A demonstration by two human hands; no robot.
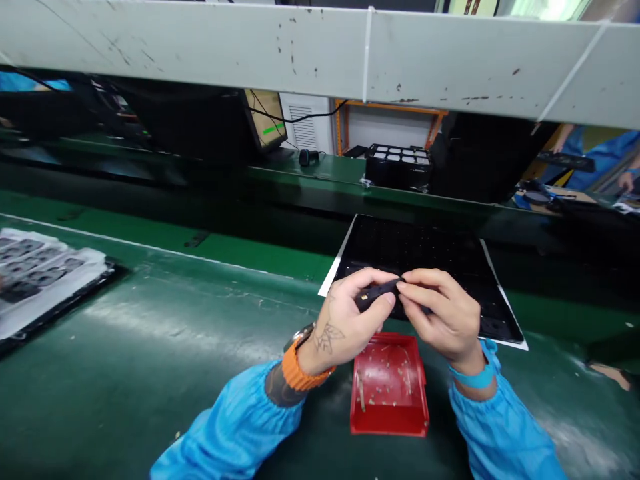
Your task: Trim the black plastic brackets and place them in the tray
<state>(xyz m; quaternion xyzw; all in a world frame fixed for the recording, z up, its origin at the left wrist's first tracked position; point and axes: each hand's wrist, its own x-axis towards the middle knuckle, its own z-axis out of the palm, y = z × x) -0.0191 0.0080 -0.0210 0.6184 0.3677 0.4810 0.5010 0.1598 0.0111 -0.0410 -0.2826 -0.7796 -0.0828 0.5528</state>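
A: Both hands up over the green bench (190, 373), and they meet at one small dark piece (379, 290)!

B: The left hand (345, 323) has it clasped between thumb and fingers — a gold-coloured patch (365, 297) shows at the near end.

A: And the right hand (443, 313)?

B: Fingertips bunched, pinching the piece's other end; the finer detail there is too small to make out.

A: So where does that put it?

B: Held up, seen against the near side of the black panel (415, 247), which lies on a white sheet (327, 283).

A: Nearer the body sits the red bin (390, 420) — pale specks (395, 403) scattered inside, right between the two blue sleeves (240, 413).
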